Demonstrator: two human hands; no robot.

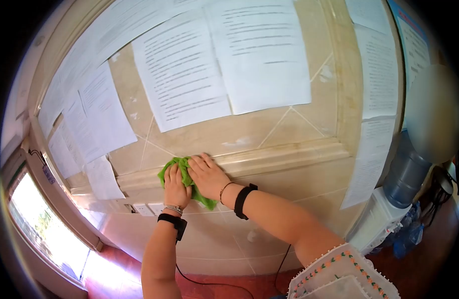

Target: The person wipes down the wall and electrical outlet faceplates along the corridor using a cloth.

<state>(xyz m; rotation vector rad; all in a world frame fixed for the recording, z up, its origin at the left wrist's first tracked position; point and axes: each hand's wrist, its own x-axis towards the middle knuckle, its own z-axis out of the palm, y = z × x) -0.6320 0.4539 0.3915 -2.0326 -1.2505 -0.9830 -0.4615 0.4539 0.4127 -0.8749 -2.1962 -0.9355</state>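
Note:
A bright green cloth (206, 200) is pressed against the moulded ledge (269, 162) on the tiled wall, below the posted sheets. My left hand (177, 189) lies on the cloth's left part, its fingers pointing up and bunched over the fabric. Beside it, my right hand (207, 175) rests on the cloth's upper right, with its fingertips reaching the ledge. The two hands nearly touch. Part of the cloth hangs below them, and some of it is hidden under the palms.
Printed papers (267, 55) cover much of the wall. White wall sockets (143, 209) are left of my left wrist. At the right stands a water dispenser (376, 219) with a large bottle (406, 172). A dark cable (214, 284) runs low, and a bright doorway (45, 224) is at the left.

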